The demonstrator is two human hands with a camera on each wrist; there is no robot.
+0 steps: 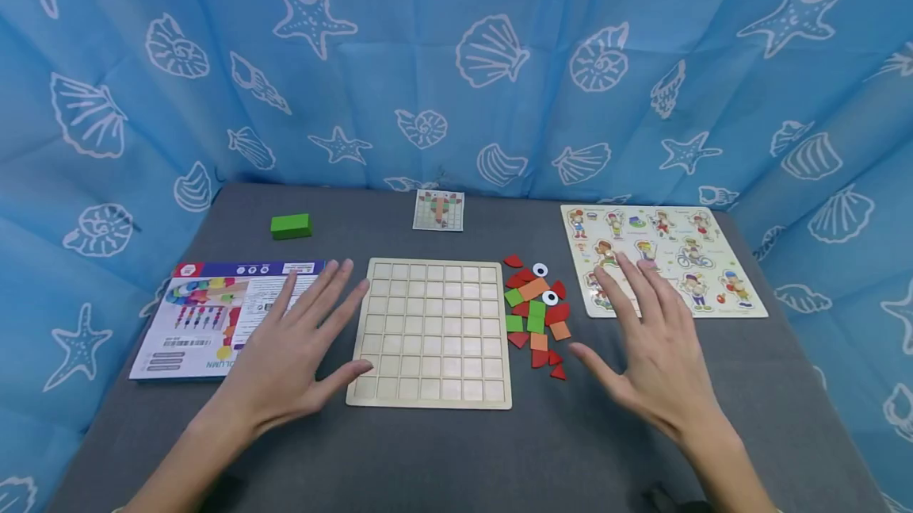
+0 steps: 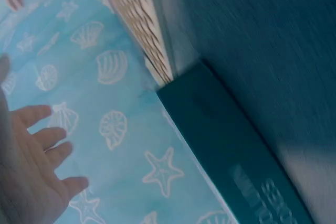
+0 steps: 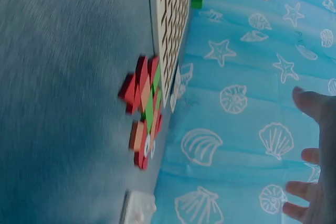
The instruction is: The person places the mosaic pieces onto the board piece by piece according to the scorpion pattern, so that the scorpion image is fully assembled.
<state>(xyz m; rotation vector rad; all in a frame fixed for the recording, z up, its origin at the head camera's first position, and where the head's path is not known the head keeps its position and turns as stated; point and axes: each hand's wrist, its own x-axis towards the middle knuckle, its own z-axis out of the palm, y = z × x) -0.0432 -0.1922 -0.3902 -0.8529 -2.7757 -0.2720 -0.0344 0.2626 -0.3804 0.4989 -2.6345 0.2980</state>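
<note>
My left hand [image 1: 296, 358] is held with spread fingers over the right part of a printed box [image 1: 192, 338] and near the left edge of a wooden grid board [image 1: 433, 334]. Its palm side shows in the left wrist view, holding nothing. My right hand [image 1: 656, 346], fingers also spread, overlaps the lower left of a picture puzzle board [image 1: 742, 259] in the head view. Just left of its thumb lies a loose group of red, green and orange pieces [image 1: 536, 315] with two white eye discs [image 1: 550, 297], close along the grid board's right edge. The grid's cells are bare.
A small pattern card [image 1: 438, 212] lies at the back of the grey table [image 1: 442, 465], showing a coloured figure on a grid. A green block [image 1: 291, 226] sits behind the box. A blue curtain [image 1: 399, 61] with white shells and starfish hangs behind and at both sides.
</note>
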